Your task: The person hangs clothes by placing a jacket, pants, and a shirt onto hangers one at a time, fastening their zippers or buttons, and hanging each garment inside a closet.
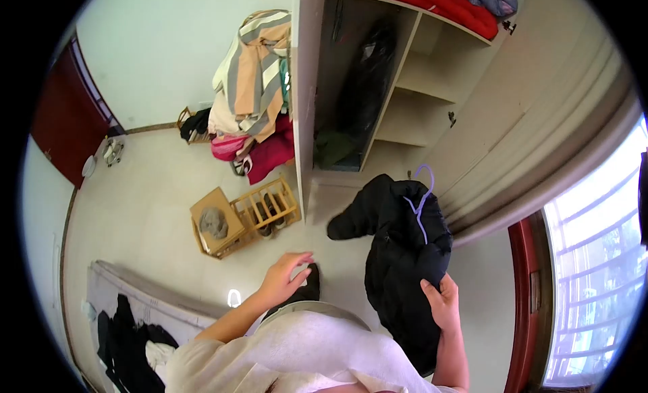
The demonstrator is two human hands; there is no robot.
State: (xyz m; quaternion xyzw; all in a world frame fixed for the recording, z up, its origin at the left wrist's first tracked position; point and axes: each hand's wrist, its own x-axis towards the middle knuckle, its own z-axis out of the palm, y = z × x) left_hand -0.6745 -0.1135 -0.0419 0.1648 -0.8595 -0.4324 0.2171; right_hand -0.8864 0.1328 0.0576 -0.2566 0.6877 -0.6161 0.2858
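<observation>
A black puffy jacket [405, 271] hangs in front of me on the right, one sleeve sticking out toward the wardrobe. My right hand [443, 304] grips its edge, thumb on the near side and fingers partly hidden behind the fabric. The purple hanger [421, 207] lies at the collar, with its hook pointing up and its lower end against the jacket. Nothing is in my left hand [286, 279], held in front of my body with the fingers loosely curved and apart, well left of the jacket.
An open wardrobe [398, 89] with shelves and a dark hanging bag stands ahead. A wooden rack [266, 207] with shoes and a cardboard box [214, 224] are left. Piled clothes [256, 82] lie beyond, a bed edge [148, 292] lower left, a window [594, 271] right.
</observation>
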